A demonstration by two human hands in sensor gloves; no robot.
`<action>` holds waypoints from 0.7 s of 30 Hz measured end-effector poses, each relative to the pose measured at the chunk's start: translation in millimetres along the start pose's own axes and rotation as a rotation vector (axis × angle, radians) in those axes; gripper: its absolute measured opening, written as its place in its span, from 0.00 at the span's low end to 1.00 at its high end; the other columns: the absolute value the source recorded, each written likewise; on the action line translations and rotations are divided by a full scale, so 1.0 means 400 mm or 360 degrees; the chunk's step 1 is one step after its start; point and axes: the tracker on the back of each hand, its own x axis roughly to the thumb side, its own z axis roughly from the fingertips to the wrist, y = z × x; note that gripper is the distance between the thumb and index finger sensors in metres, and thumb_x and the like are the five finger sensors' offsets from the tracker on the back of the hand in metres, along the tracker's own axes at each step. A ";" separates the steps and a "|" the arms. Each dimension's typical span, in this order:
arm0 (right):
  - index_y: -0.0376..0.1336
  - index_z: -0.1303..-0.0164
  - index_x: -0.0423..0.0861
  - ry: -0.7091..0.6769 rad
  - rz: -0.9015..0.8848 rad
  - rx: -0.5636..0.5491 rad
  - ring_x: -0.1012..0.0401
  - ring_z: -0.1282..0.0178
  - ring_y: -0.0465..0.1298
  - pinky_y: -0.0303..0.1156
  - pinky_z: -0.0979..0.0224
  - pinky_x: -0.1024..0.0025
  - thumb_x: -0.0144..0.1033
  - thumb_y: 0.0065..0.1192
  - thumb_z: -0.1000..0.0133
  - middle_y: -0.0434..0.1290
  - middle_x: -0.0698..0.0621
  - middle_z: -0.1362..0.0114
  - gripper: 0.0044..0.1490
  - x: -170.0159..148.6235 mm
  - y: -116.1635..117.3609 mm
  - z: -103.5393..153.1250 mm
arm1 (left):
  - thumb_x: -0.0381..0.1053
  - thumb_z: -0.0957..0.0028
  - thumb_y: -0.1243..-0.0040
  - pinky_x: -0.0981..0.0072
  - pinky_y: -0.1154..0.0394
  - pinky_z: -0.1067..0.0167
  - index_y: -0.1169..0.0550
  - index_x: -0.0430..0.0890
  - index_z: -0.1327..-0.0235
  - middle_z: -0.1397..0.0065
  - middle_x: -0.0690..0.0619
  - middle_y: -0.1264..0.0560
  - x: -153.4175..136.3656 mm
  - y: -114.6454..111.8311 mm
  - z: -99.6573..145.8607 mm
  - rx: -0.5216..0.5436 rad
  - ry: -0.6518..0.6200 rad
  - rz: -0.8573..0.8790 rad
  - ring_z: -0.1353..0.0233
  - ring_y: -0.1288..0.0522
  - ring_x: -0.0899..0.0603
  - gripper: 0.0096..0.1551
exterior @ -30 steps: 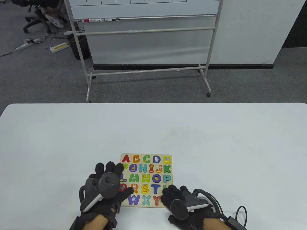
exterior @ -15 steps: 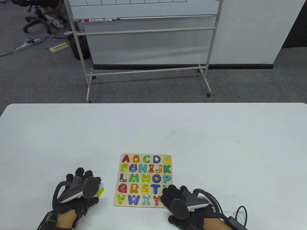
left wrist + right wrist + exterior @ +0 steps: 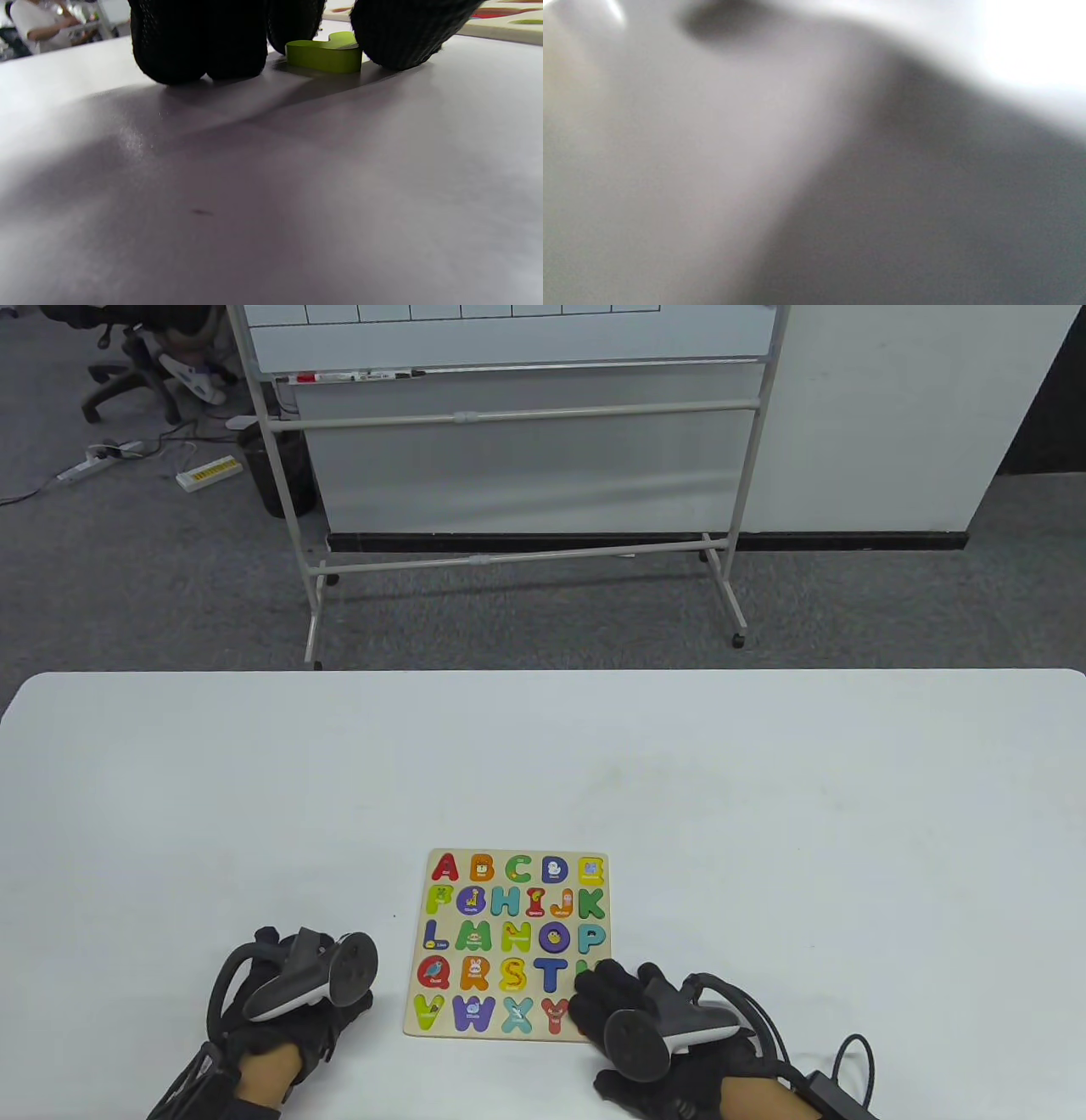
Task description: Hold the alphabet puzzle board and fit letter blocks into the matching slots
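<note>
Meanwhile, right hand (image 3: 632, 1022) steadies the colourful wooden alphabet puzzle board's (image 3: 509, 942) near-right corner while left hand's (image 3: 293, 993) fingertips (image 3: 407, 34) close round a lime-green letter block (image 3: 324, 53) lying on the white table (image 3: 764, 780), seemingly to lift it; the grip is unconfirmed.

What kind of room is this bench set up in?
Probably an office or lab: a rolling whiteboard on a metal frame, grey carpet floor, a black swivel office chair and a white power strip beyond the white table.
</note>
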 end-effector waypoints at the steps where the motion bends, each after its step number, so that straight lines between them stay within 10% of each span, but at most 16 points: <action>1: 0.09 0.25 0.52 -0.0001 0.0000 0.0001 0.50 0.18 0.11 0.20 0.21 0.40 0.67 0.19 0.44 0.08 0.49 0.18 0.54 0.000 0.000 0.000 | 0.64 0.48 0.43 0.25 0.43 0.31 0.36 0.45 0.28 0.34 0.43 0.28 0.003 -0.001 0.000 0.0007 0.0003 0.0022 0.33 0.26 0.31 0.40; 21: 0.10 0.24 0.52 -0.0015 0.0001 -0.0020 0.49 0.17 0.13 0.21 0.21 0.39 0.67 0.21 0.43 0.10 0.47 0.17 0.55 -0.001 -0.002 0.001 | 0.56 0.51 0.33 0.28 0.36 0.35 0.22 0.41 0.42 0.45 0.42 0.18 0.019 0.034 -0.047 0.0045 0.0203 0.0087 0.44 0.17 0.33 0.29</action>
